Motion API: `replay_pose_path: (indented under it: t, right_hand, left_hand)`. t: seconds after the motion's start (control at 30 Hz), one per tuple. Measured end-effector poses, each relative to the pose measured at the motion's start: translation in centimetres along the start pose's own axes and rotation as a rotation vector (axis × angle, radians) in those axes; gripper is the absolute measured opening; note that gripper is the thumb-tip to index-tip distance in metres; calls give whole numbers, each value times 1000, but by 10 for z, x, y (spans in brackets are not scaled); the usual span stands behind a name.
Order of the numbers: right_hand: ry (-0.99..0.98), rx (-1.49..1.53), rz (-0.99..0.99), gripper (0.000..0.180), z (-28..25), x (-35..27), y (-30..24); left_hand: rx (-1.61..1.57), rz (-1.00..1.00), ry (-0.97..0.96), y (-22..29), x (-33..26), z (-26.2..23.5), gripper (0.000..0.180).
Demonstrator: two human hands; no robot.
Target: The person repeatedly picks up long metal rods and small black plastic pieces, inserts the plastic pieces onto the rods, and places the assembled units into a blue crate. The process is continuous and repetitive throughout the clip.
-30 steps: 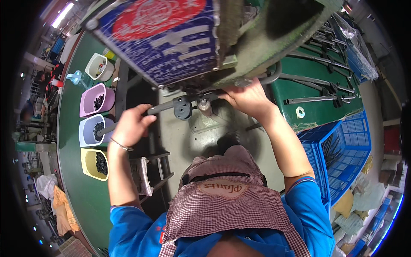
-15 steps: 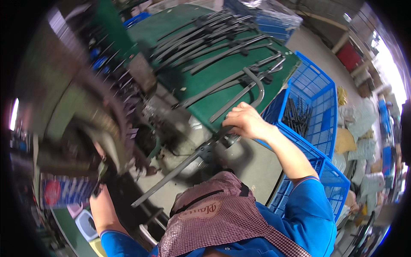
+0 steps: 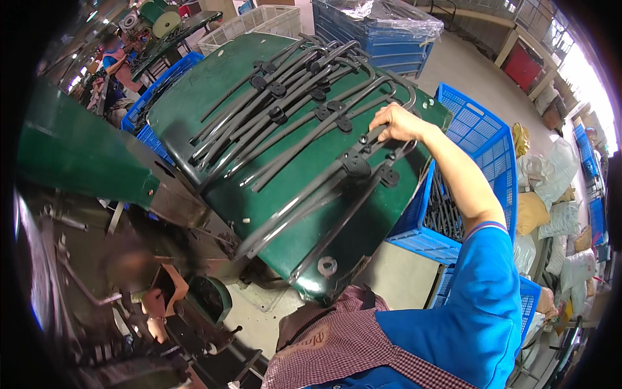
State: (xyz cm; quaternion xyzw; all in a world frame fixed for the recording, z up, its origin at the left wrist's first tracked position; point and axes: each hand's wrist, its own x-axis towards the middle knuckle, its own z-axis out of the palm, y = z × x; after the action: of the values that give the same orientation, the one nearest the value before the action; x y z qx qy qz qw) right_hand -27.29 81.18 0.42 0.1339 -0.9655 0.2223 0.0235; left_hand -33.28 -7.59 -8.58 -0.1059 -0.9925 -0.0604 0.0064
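Change: Since half a second earlier, the view had swung right and the right hand (image 3: 396, 123) had reached farther out over the green tabletop (image 3: 214, 84), from its near edge to the bent metal rods (image 3: 304, 97) piled on it.
Right hand: fingers curled shut around the curved end of one dark rod (image 3: 337, 178), near the far right corner of the tabletop.
Right arm: stretched out almost straight from the blue sleeve (image 3: 479, 285), forearm bare, wrist bent slightly down so the hand came at the rod from above.
Likely reason for the grip: the curved end stuck up clear of the pile, so it looked the easiest part to catch.
Held rod: lay slantwise across the tabletop, its long shaft running down toward the near edge, small black discs fitted along it.
Left hand (image 3: 159, 301): low, left of the tabletop, down by a dark machine; blurred, so whether it was spread or gripping something could not be told.
Blue crate (image 3: 476, 129): just right of the tabletop, more dark rods lying inside.
Other rods: heaped in a loose fan across the far half of the tabletop.
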Motion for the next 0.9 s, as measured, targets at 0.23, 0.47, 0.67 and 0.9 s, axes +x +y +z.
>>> replay_pose_path:
  t: [0.23, 0.47, 0.67, 0.9]
  right_hand:
    - [-506, 131, 319, 44, -11, 82, 66]
    - [-37, -655, 276, 35, 44, 130, 99]
    - [-29, -563, 45, 32, 12, 120, 109]
    - [30, -562, -293, 41, -44, 110, -2]
  left_hand:
    - [-122, -104, 199, -1, -35, 1, 19]
    - [-398, -219, 209, 14, -38, -2, 25]
    - [-413, -302, 230, 37, -25, -9, 9]
    - [-1213, -727, 288, 23, -112, -23, 11]
